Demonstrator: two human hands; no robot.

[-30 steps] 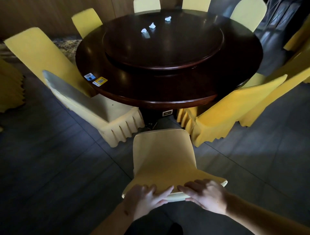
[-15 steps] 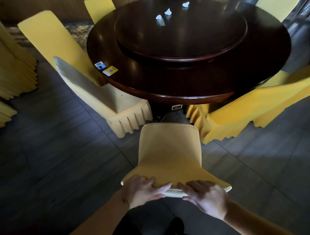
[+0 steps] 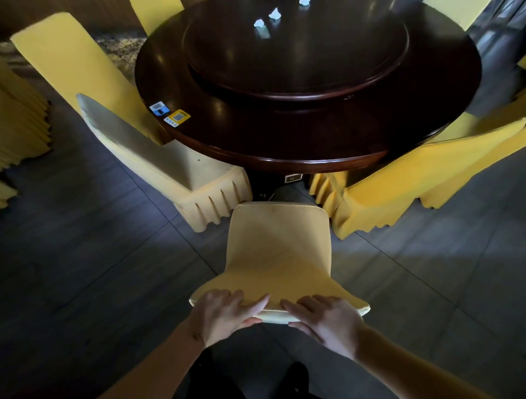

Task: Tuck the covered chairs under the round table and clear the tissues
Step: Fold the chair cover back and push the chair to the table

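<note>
A yellow-covered chair (image 3: 280, 250) stands right in front of me, its back toward me and its seat pointing at the dark round table (image 3: 284, 148). My left hand (image 3: 225, 314) and my right hand (image 3: 324, 320) both grip the top edge of its backrest, fingers over the front. The chair's front edge lies just short of the table rim. Three crumpled white tissues lie on the far side of the table's raised turntable (image 3: 299, 85): one tissue (image 3: 258, 23), a second tissue (image 3: 274, 13), and a third tissue (image 3: 304, 2) at the frame's top edge.
A pale covered chair (image 3: 159, 159) is tucked at the left, with another yellow chair (image 3: 76, 62) behind it. A yellow chair (image 3: 412, 176) sits at the right. Two stickers (image 3: 170, 112) lie near the table's left rim. Stacked yellow covers (image 3: 20, 114) fill the far left.
The chair and both hands have moved forward toward the table. The table fills more of the view and the tissues have shifted to the top edge.
</note>
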